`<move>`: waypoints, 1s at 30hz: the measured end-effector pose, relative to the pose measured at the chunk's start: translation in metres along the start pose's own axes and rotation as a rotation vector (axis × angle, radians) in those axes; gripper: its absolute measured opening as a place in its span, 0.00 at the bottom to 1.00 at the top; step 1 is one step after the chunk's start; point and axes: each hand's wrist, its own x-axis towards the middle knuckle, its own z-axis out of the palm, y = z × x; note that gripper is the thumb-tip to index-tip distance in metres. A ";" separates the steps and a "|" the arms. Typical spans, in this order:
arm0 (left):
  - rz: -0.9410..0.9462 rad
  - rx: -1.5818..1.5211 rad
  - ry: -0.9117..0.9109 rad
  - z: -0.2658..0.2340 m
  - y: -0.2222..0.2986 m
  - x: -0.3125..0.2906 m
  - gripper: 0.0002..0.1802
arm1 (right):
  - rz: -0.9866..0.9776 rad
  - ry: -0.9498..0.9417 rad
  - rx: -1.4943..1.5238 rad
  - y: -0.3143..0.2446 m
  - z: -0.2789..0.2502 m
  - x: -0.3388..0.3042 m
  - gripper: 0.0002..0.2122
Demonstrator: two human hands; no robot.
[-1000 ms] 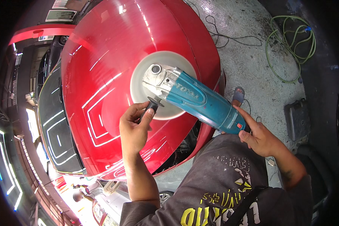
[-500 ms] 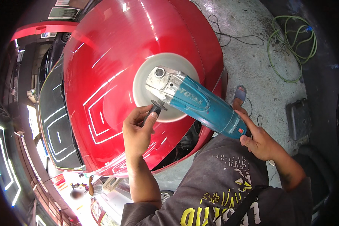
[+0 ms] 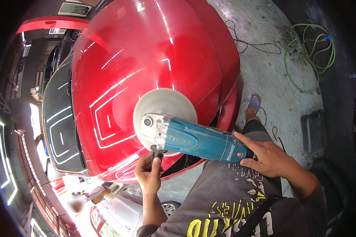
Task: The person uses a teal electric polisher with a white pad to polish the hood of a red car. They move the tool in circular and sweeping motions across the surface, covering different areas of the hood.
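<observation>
A teal polisher (image 3: 201, 139) with a silver metal head lies across the view in both my hands. Its round whitish pad (image 3: 174, 103) is against the glossy red car hood (image 3: 146, 47). My left hand (image 3: 149, 170) is closed around the black side handle (image 3: 157, 154) below the metal head. At the rear end of the body, beside a small red switch, my right hand (image 3: 267, 154) grips the polisher with thumb and fingers on either side. Part of the pad is hidden under the tool.
The car's dark windshield (image 3: 61, 122) is at the left. A green hose (image 3: 319, 69) lies coiled on the grey floor (image 3: 273, 75), with a dark cable (image 3: 257, 44) nearby. At the right stands a dark case (image 3: 312, 132). Another person (image 3: 77, 203) and a white car (image 3: 116, 211) are at lower left.
Both hands have brought the polisher nearer to me and slightly left across the hood. Its body now lies closer to level. The grips are kept.
</observation>
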 end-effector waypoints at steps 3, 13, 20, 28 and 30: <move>0.010 0.007 0.021 -0.002 0.006 0.009 0.15 | -0.056 0.053 -0.121 -0.004 -0.005 0.001 0.41; 0.105 0.158 -0.156 0.059 0.078 0.133 0.17 | -0.092 0.392 -0.092 0.004 -0.045 0.029 0.37; 0.150 0.269 -0.198 0.076 0.120 0.195 0.15 | 0.045 0.311 0.039 -0.011 -0.088 0.065 0.34; 0.082 0.316 -0.220 0.076 0.136 0.177 0.14 | 0.042 0.262 0.181 -0.013 -0.088 0.054 0.34; 0.090 0.296 -0.223 0.076 0.132 0.173 0.15 | 0.042 0.253 0.168 -0.011 -0.086 0.049 0.34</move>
